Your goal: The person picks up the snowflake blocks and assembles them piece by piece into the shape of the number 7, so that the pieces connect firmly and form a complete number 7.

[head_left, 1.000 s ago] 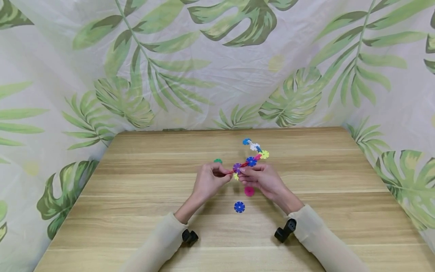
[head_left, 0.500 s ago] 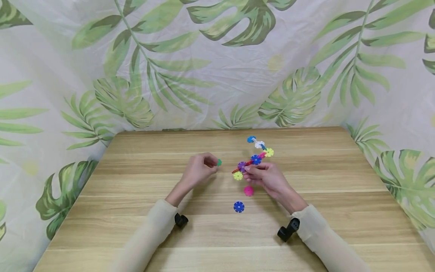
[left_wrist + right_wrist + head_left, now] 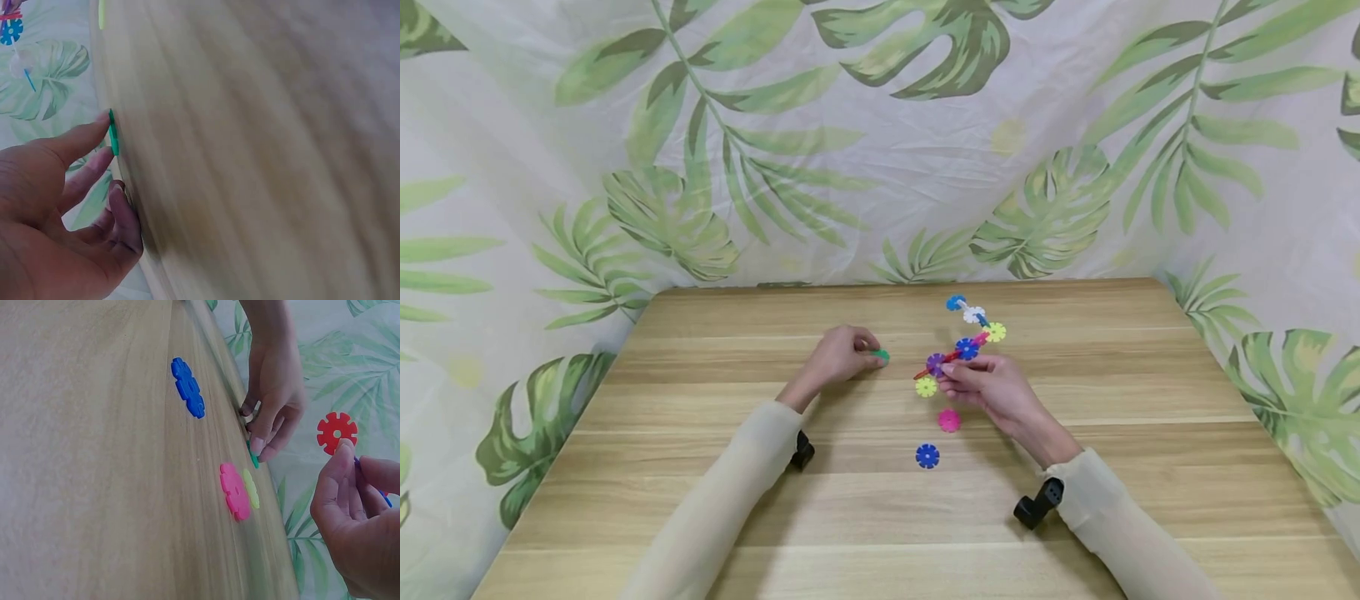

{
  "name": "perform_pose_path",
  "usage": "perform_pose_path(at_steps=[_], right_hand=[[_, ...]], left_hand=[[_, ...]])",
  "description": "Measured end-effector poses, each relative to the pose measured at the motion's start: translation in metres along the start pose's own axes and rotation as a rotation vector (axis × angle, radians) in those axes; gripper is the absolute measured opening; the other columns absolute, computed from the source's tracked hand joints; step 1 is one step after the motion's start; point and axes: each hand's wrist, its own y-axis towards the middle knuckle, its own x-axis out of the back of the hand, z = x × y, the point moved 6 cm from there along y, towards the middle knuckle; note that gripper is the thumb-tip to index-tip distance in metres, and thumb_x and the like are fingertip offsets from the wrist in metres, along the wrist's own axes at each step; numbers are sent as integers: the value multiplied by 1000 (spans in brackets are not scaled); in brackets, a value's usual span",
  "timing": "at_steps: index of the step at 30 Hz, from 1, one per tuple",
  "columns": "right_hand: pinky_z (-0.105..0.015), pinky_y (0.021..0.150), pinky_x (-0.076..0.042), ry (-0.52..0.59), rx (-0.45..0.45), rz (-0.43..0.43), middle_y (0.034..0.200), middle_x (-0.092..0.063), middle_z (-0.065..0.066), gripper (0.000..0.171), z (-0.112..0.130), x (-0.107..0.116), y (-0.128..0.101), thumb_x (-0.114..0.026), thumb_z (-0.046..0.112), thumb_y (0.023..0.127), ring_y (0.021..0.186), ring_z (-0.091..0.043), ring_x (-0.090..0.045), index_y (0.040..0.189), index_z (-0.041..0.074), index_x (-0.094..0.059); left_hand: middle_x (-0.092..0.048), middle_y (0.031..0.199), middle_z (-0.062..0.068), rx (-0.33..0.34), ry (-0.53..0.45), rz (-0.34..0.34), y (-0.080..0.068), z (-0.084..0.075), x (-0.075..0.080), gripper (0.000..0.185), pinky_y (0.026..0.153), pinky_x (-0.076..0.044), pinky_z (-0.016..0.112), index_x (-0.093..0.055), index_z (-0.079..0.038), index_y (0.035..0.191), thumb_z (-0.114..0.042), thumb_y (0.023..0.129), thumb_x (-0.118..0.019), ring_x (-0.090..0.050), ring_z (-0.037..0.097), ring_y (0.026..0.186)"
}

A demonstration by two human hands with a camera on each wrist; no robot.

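My left hand (image 3: 844,353) has thumb and fingertips on a green notched plastic disc (image 3: 882,357), close to the tabletop; the left wrist view shows this green disc (image 3: 114,132) edge-on at the thumb tip. My right hand (image 3: 1000,392) pinches a purple disc (image 3: 935,364), part of a chain of interlocking snowflake discs. A red disc (image 3: 337,434) sticks out at its near end. Farther along come a blue disc (image 3: 966,348), a pink one, a yellow one (image 3: 996,332), a white one (image 3: 973,315) and a light blue one (image 3: 955,302).
Loose on the wooden table (image 3: 700,500) are a yellow disc (image 3: 926,387), a pink disc (image 3: 949,421) and a blue disc (image 3: 927,456), in front of and below the chain. A leaf-print cloth (image 3: 925,167) hangs behind the table's far edge.
My left hand has let go of the chain's red end and moved left to the green disc. My right hand, with the chain, has shifted slightly right and away from me.
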Motion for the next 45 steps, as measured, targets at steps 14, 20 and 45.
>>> perform_pose_path(at_steps=[14, 20, 45], right_hand=[[-30, 86, -65, 0, 1, -3, 91, -81, -3, 21, 1, -3, 1, -64, 5, 103, 84, -12, -78, 121, -7, -70], [-28, 85, -65, -4, 1, 2, 92, -81, -3, 24, 2, -2, 1, -64, 6, 104, 85, -12, -78, 123, -7, -69], [-31, 91, -65, 1, 0, 2, 93, -81, -3, 25, 4, -3, 2, -65, 7, 103, 86, -12, -78, 124, -7, -68]], left_hand=[[-73, 88, 4, 2, -53, 27, -18, -6, -4, 20, 71, -50, 24, -73, -9, 93, -21, 87, -88, -63, 15, 80], [-78, 86, 7, 31, -268, 41, -28, -7, -9, 13, 67, -61, 26, -73, -5, 95, -9, 89, -83, -73, 13, 73], [-81, 99, 17, 130, -813, 120, -70, -30, -18, 22, 89, -65, 44, -73, 7, 114, -4, 95, -75, -80, 25, 86]])
